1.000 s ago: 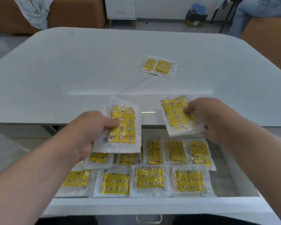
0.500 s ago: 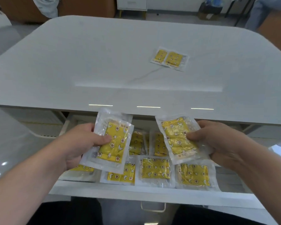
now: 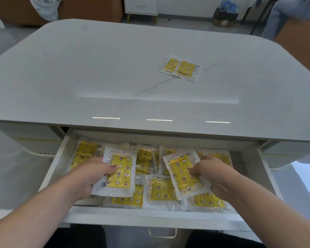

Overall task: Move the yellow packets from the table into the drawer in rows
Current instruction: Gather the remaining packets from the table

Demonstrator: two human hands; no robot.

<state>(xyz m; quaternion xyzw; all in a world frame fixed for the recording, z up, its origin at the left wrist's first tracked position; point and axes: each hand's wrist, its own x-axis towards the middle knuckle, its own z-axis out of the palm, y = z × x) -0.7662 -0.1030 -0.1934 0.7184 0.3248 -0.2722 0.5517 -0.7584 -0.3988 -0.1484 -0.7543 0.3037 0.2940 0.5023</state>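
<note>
My left hand (image 3: 89, 176) grips a yellow packet (image 3: 120, 174) in clear wrap, held upright over the left half of the open white drawer (image 3: 150, 216). My right hand (image 3: 217, 174) pinches a second yellow packet (image 3: 183, 174), tilted, over the right half. Beneath them several yellow packets (image 3: 161, 191) lie in rows on the drawer floor, partly hidden by my hands. Two more yellow packets (image 3: 182, 68) lie side by side on the white table (image 3: 97, 77), far right of centre.
The drawer's handle (image 3: 162, 232) hangs at its front edge, near my lap. A brown sofa (image 3: 16, 13) and a white cabinet (image 3: 141, 5) stand beyond the table. Someone in blue clothing (image 3: 290, 11) sits at the far right.
Both hands have come down from the table's edge into the drawer, each carrying its packet. The packets now hover just above the rows inside.
</note>
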